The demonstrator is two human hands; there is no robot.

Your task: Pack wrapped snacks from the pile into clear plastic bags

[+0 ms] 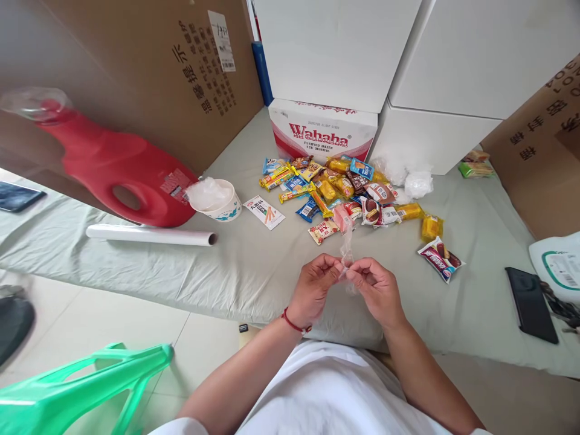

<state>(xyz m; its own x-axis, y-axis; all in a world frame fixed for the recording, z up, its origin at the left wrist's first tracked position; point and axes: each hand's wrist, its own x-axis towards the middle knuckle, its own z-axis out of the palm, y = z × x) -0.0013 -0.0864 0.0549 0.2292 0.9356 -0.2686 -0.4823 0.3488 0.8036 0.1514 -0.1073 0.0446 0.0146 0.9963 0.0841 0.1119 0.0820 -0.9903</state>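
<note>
Both hands meet over the near edge of a grey-green cloth (254, 266). My left hand (314, 289) and my right hand (376, 289) each pinch a small clear plastic bag (347, 248) that stands up between the fingertips. A red cord circles my left wrist. Just beyond the hands lies a pile of several wrapped snacks (344, 190) in yellow, blue, brown and red wrappers. One red-and-white snack packet (440, 260) lies apart to the right.
A red jug (122, 175), a white paper bowl (217, 199) and a white roll (151, 234) lie at the left. A Wahaha carton (322, 130) and white boxes stand behind. A black phone (531, 304) lies at the right, a green plastic stool (81, 386) at the lower left.
</note>
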